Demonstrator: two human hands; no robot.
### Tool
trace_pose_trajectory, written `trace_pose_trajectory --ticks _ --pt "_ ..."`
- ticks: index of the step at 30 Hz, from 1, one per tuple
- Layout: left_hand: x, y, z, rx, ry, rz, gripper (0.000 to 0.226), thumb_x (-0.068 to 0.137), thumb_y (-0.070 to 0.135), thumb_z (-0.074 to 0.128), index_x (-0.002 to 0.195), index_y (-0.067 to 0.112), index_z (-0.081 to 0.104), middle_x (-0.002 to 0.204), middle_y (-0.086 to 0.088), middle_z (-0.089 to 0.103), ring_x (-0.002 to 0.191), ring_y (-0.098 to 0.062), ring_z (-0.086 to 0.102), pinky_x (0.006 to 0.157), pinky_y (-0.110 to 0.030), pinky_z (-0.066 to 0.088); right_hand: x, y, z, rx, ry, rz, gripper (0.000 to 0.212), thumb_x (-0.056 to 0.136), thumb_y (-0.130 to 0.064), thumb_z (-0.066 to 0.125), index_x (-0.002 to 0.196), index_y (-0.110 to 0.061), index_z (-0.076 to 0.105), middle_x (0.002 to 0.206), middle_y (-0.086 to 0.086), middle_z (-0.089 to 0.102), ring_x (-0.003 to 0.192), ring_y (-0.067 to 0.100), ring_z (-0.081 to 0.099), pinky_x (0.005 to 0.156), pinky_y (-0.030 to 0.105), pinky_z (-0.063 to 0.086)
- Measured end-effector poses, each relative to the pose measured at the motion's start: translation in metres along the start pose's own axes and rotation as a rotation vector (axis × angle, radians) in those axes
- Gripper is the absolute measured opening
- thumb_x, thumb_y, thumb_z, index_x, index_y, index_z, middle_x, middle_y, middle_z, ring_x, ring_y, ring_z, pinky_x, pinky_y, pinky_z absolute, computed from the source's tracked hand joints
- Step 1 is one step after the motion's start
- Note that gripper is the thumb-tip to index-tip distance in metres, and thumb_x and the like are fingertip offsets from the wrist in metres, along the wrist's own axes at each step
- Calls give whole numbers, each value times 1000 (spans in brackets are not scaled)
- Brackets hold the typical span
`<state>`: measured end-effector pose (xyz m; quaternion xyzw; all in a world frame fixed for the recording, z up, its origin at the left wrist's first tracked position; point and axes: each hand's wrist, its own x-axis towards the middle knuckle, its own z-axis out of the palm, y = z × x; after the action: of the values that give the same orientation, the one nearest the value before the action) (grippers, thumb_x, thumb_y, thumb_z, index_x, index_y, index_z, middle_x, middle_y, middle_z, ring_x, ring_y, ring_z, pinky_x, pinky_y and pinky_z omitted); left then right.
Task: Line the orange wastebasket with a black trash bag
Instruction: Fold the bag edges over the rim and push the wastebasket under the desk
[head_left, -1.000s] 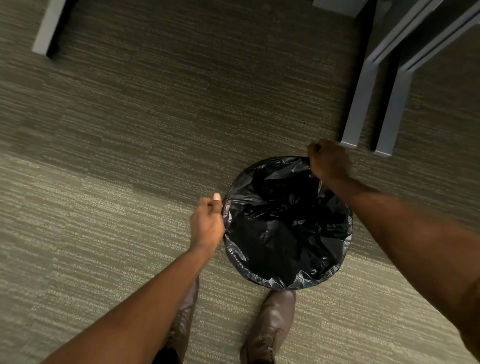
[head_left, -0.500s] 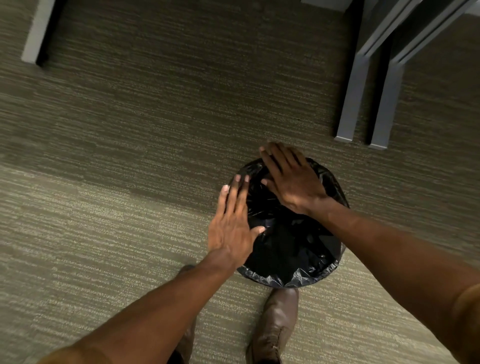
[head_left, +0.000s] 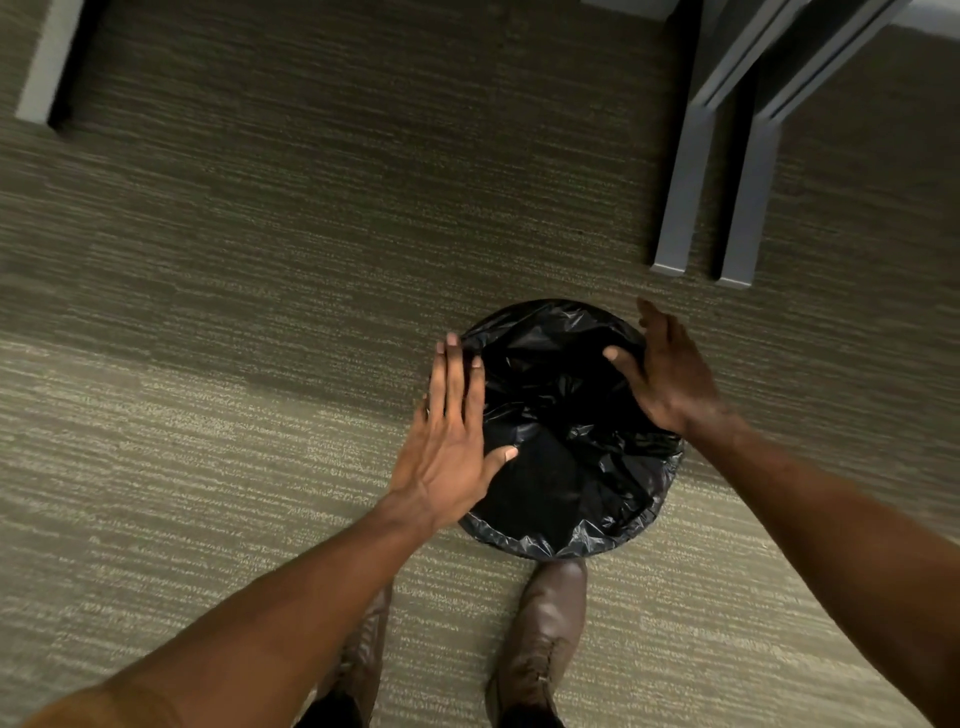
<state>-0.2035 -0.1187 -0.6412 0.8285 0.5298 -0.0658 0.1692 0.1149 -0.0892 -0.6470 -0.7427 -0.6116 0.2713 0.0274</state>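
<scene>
A black trash bag (head_left: 566, 452) fills a round wastebasket on the carpet, its edge folded over the whole rim, so no orange shows. My left hand (head_left: 449, 441) lies flat and open over the left rim, fingers pointing away from me, thumb over the bag. My right hand (head_left: 667, 376) is open over the right rim, fingers spread, thumb reaching into the opening. Neither hand grips the plastic. I cannot tell whether the palms touch the bag.
Two grey metal furniture legs (head_left: 685, 208) stand on the carpet just beyond the basket at the upper right. Another grey leg (head_left: 44, 67) is at the far upper left. My brown shoes (head_left: 540, 649) stand right behind the basket.
A second ago both hands pinched the bag's edge at the rim. They let go and opened. Since half a second ago my right hand has shifted from the middle to the right rim.
</scene>
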Motion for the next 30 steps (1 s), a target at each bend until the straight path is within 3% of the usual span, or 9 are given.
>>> trace_pose_trajectory --ticks 3,6,9,11,14,16,20,25,30 --pt "-5 -2 -9 -195 34 -59 103 101 67 52 171 8 5 180 -20 -16 168 -45 6 124 -55 42 -28 -1 8 169 245 69 83 106 -68 40 165 -10 28 156 24 49 135 42 58 105 56 53" --pt "-9 -2 -17 -441 198 -253 80 100 47 68 160 11 30 171 -16 25 154 -33 41 117 -31 45 -57 -4 20 324 420 228 82 104 -75 37 158 -13 37 149 20 54 123 37 64 91 46 56" --pt "-14 1 -21 -841 245 -597 56 95 25 81 140 13 51 131 1 61 120 -19 66 84 0 46 -86 -5 38 513 480 443 77 98 -75 53 143 -13 51 135 16 61 117 33 65 96 55 59" --pt "-20 5 -21 -1041 257 -778 47 92 22 85 128 15 55 111 6 64 101 -15 69 73 -2 53 -106 -11 51 689 549 568 72 90 -75 66 129 -15 57 119 14 64 103 25 65 92 51 60" --pt "-31 10 -15 -1044 239 -924 46 89 24 88 122 14 57 119 -6 63 96 -18 66 91 -29 63 -133 -27 70 912 638 721 74 74 -76 81 116 -18 61 97 0 62 84 9 59 84 31 56" --pt "-39 13 -10 -1027 221 -985 48 87 25 89 121 12 57 124 -12 62 102 -27 67 96 -41 63 -144 -33 84 1014 677 834 67 70 -68 88 109 -20 61 89 -5 57 78 8 57 86 31 55" --pt "-51 18 -4 -1166 188 -1135 46 83 31 91 110 13 59 102 -9 69 89 -27 71 77 -38 61 -160 -41 105 1175 712 981 50 76 -46 96 99 -18 61 85 1 59 79 15 59 84 30 56" --pt "-54 18 3 -1440 95 -1220 31 91 25 85 105 4 69 80 -1 67 67 -15 60 66 -32 62 -166 -53 111 1457 580 1027 33 80 -20 95 93 -6 68 105 28 79 95 33 75 98 55 63" --pt "-52 13 3 -1679 -1 -1294 31 87 18 86 114 6 75 119 -10 78 104 -26 69 70 -36 57 -163 -58 101 1855 397 969 50 79 -8 90 125 6 75 116 24 81 101 36 82 74 42 69"
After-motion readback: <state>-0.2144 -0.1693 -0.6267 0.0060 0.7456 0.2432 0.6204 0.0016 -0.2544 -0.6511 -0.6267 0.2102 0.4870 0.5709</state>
